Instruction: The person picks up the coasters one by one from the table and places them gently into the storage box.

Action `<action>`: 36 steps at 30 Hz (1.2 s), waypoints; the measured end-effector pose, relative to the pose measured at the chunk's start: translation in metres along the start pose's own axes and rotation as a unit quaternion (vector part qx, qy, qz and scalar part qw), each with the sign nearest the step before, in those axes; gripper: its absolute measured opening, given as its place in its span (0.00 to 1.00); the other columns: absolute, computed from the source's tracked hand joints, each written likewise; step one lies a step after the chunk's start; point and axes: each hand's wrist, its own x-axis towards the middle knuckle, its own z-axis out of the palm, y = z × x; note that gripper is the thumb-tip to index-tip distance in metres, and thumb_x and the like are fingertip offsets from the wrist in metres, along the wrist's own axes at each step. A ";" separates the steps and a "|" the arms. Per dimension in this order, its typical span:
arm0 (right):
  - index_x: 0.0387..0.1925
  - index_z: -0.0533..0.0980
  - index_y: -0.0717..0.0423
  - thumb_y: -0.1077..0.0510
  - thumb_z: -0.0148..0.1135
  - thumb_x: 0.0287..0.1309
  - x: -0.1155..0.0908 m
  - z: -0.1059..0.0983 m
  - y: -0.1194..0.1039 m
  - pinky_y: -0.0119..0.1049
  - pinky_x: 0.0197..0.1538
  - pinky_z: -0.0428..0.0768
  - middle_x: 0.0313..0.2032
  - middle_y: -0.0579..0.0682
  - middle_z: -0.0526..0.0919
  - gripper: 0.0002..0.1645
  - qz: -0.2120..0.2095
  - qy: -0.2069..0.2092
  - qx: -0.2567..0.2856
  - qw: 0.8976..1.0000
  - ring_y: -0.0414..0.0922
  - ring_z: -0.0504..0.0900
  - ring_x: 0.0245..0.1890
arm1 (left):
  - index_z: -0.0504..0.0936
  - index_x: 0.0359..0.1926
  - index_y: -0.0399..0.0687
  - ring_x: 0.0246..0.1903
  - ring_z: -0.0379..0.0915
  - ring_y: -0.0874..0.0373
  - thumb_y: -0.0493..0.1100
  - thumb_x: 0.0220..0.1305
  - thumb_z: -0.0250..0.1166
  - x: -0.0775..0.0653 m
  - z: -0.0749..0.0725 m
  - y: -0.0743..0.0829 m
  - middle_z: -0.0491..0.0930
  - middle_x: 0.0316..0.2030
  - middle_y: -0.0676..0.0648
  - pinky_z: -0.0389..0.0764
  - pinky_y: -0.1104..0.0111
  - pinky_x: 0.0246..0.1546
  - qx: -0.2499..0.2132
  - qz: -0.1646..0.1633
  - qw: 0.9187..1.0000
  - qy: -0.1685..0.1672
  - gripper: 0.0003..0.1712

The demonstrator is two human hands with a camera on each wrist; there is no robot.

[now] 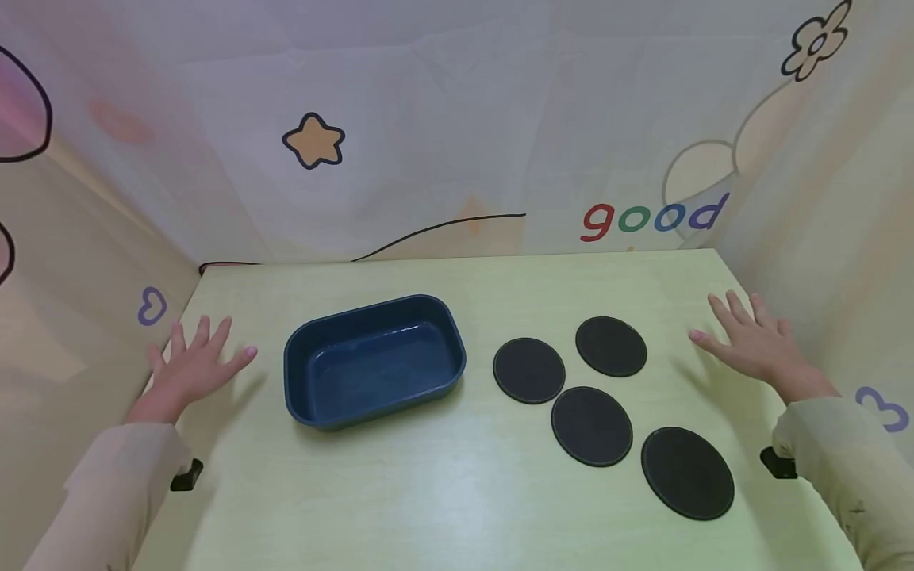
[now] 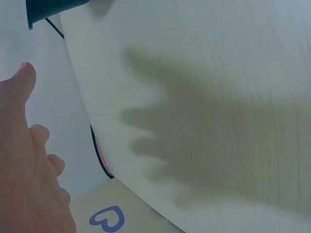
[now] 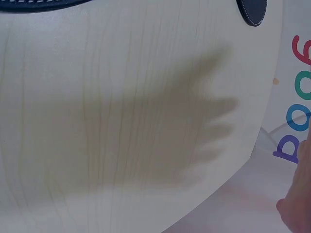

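Note:
My left hand hovers over the table's left side with its fingers spread and nothing held. Beside it, to the right, stands a dark blue rectangular dish with rounded corners and nothing inside. On the other side my right hand is held above the table, fingers spread, holding nothing. Between the dish and that hand lie several flat round black coasters: one nearest the dish, one farther back, one in the middle and one closest to me. Stitching shows along a coaster's edge in the right wrist view.
The pale wood-grain table carries the dish and coasters. Behind it hangs a printed cloth with a star and the word "good". Similar cloth closes off the left and right sides. Each hand throws a shadow on the tabletop.

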 end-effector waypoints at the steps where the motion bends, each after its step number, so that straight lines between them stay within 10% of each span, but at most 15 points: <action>1: 0.67 0.31 0.50 0.29 0.35 0.56 0.000 0.000 0.000 0.71 0.51 0.31 0.66 0.63 0.28 0.49 -0.001 0.001 -0.001 1.000 0.64 0.20 0.62 | 0.32 0.67 0.45 0.58 0.10 0.26 0.73 0.56 0.37 -0.001 0.000 0.000 0.26 0.63 0.27 0.20 0.31 0.44 -0.002 0.000 1.000 0.001 0.52; 9: 0.67 0.31 0.50 0.29 0.36 0.55 -0.002 -0.002 -0.007 0.71 0.51 0.32 0.66 0.63 0.28 0.50 -0.008 0.003 -0.011 1.000 0.63 0.19 0.62 | 0.35 0.68 0.43 0.60 0.28 0.25 0.70 0.58 0.41 -0.011 0.003 0.007 0.35 0.65 0.28 0.30 0.31 0.48 -0.016 0.031 0.999 0.029 0.51; 17: 0.67 0.32 0.50 0.29 0.42 0.52 0.001 0.000 -0.011 0.71 0.51 0.36 0.66 0.63 0.31 0.53 -0.018 0.024 -0.016 0.999 0.63 0.23 0.63 | 0.50 0.64 0.35 0.49 0.66 0.37 0.62 0.60 0.48 -0.020 0.014 0.021 0.68 0.50 0.32 0.70 0.49 0.44 -0.116 0.052 0.991 0.032 0.43; 36: 0.64 0.46 0.67 0.47 0.61 0.50 0.021 0.020 -0.033 0.62 0.55 0.57 0.61 0.71 0.53 0.51 -0.060 0.050 0.138 0.987 0.69 0.56 0.57 | 0.56 0.62 0.39 0.36 0.73 0.50 0.59 0.59 0.52 -0.016 0.038 0.042 0.72 0.42 0.38 0.72 0.70 0.33 -0.251 0.030 0.966 0.054 0.38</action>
